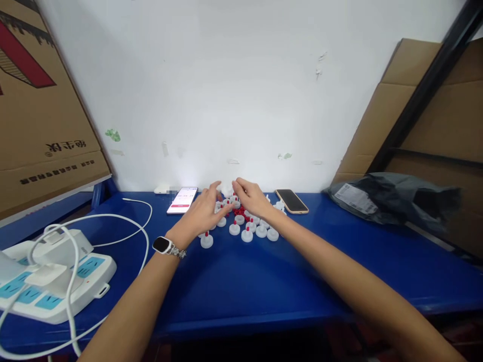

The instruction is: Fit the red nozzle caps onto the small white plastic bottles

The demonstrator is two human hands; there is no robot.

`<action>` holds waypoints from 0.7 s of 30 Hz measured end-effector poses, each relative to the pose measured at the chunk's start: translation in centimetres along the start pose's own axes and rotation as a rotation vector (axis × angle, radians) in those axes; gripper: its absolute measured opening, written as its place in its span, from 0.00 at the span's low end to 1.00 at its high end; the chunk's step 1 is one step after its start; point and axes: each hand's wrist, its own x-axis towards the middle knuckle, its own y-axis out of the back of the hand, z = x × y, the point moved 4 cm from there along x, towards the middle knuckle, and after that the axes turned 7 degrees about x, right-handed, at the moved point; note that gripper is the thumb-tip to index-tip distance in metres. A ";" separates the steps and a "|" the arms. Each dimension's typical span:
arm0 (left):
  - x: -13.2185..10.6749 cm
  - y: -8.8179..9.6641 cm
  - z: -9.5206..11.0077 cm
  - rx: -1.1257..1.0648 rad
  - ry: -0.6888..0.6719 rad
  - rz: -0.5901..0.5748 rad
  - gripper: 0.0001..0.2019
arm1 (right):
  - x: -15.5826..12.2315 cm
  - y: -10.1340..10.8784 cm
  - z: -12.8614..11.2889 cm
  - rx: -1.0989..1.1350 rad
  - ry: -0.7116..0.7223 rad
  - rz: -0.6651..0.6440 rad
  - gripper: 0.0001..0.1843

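Blue tabletop (234, 291) against a white wall (241, 90), seen from the front edge. Near the back edge, about midway along it: a loose cluster of round white caps (247, 236), several with upright red tips (247, 229). Amid the caps, a heap of small red pieces (238, 213), partly hidden behind the right hand (253, 197). Slightly nearer the front edge and left of the main cluster, a single cap (206, 242) with its red tip upward.

Left hand (204, 211): fingers and thumb apart, thumb stretched toward the right over the caps. Right hand: fingers curled, thumb and forefinger drawn narrowly together just above a red tip; impossible to tell whether anything within the pinch. White watch (162, 245) with a metallic band on the left wrist.

Along the back edge, left of the left hand: a phone (182, 201) with lit screen, and beside it a small white object (161, 189). Along the same edge, right of the caps: a second phone (292, 201), dark-screened, in a pale case. At the back right corner, a crumpled grey plastic bag (400, 198) with a white label. Toward the front left corner, a white power strip (94, 286) with blue sockets, chargers plugged in, and a looping white cable (113, 217). Beyond the left edge, a large printed cardboard box (49, 115).
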 end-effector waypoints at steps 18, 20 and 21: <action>-0.5 -1.3 -3.8 0.071 0.056 -0.132 0.18 | 8.7 -6.1 6.4 -0.560 -0.198 -0.429 0.14; -0.4 -1.5 -3.6 0.088 0.049 -0.132 0.18 | 9.0 -5.6 6.8 -0.577 -0.238 -0.381 0.17; -0.4 -1.6 -3.5 0.098 0.046 -0.130 0.18 | 9.0 -5.5 7.1 -0.586 -0.258 -0.359 0.18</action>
